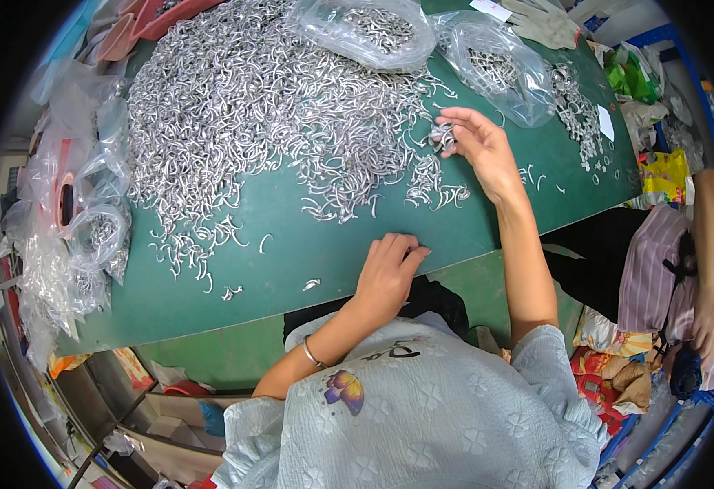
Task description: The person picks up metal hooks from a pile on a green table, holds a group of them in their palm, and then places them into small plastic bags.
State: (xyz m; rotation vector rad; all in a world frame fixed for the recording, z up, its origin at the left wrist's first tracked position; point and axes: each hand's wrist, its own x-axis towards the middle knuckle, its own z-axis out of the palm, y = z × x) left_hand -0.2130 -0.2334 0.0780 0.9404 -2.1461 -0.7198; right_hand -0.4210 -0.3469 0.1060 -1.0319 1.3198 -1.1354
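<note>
Small curved silver metal pieces (226, 90) lie in a big heap over the far and left side of the green table (283, 277). My right hand (487, 151) is raised at the heap's right edge, its fingers closed on a few curved metal pieces (442, 137). Just below that hand sits a small loose cluster of the same pieces (434, 183). At the near table edge rests my left hand (389, 273), fingers curled and thumb alongside. Its palm is turned away, so anything inside is hidden. A few stray pieces (312, 284) lie to its left.
Two clear plastic bags, one at the back (365, 33) and another beside it (495, 69), contain metal pieces. Smaller bits (577, 114) are scattered at the right, near a glove (540, 23). More bags (88, 228) crowd the left edge. A person in a striped garment (658, 261) is on the right.
</note>
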